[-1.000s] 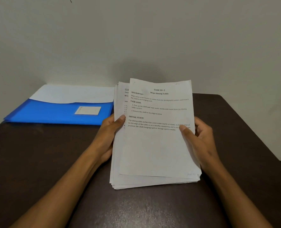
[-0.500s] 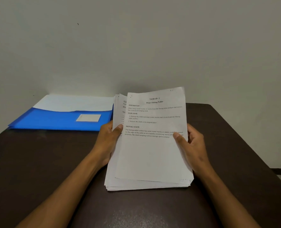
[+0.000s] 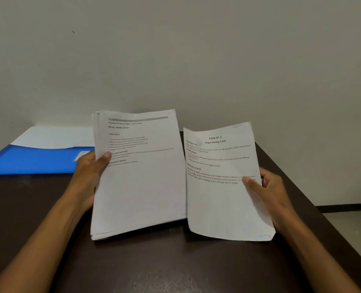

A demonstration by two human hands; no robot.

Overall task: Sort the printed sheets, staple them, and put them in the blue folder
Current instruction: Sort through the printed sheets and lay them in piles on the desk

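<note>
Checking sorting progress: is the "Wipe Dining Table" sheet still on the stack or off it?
Off it. The right hand holds the Wipe Dining Table sheet alone, beside the stack that the left hand holds.

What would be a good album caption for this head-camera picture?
Left hand holds the stack of printed sheets, right hand holds one sheet apart, blue folder behind.

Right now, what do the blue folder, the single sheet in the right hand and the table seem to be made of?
Blue folder: probably thin plastic, smooth with a slight sheen. Single sheet: plain white printer paper, matte, curling at its edges where the right hand pinches it. Table: dark brown top with a soft gloss, likely laminate or varnished wood; no telling which.
</note>
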